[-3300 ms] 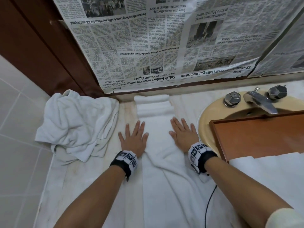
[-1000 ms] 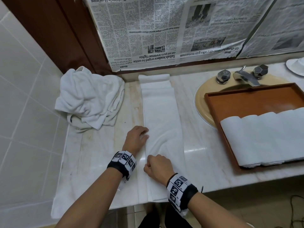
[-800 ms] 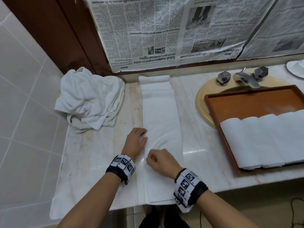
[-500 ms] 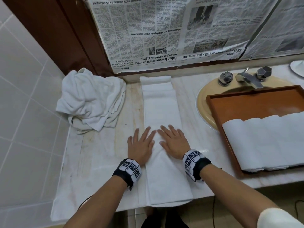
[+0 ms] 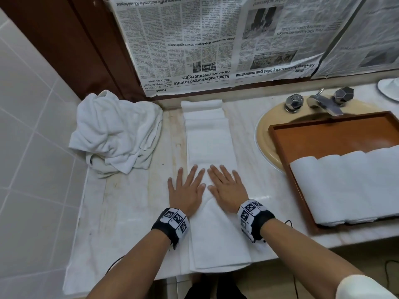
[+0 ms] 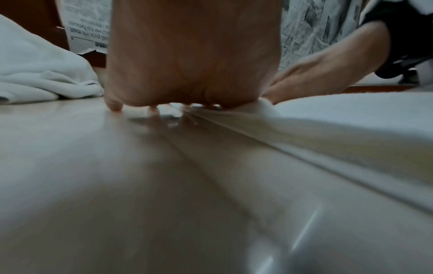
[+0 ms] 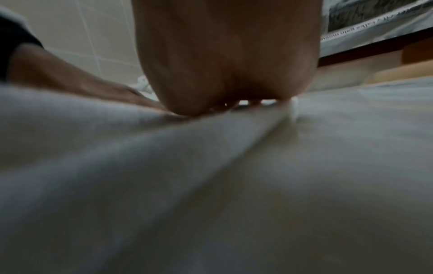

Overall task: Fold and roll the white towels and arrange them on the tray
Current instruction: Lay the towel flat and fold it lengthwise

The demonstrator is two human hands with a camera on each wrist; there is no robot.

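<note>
A long white towel point(image 5: 207, 143), folded into a narrow strip, lies on the marble counter from the back wall to the front edge. My left hand point(image 5: 186, 188) lies flat with spread fingers on the strip's left edge, partly on the counter. My right hand point(image 5: 226, 186) presses flat on the strip beside it. In the left wrist view the left hand point(image 6: 194, 55) rests palm down at the towel point(image 6: 351, 115) edge. The right wrist view shows the right hand point(image 7: 229, 55) flat on the towel point(image 7: 117, 148). A brown wooden tray point(image 5: 323, 139) at the right holds several rolled white towels point(image 5: 349, 186).
A crumpled heap of white towels point(image 5: 116, 134) sits at the back left of the counter point(image 5: 129, 212). The tray lies over a beige sink point(image 5: 265, 137) with a chrome tap point(image 5: 323, 102). Newspaper point(image 5: 216, 39) covers the wall behind. A white dish point(image 5: 389, 88) is at the far right.
Both hands went from curled at the towel's left edge to flat with fingers spread on the strip. Within the last half second they barely moved.
</note>
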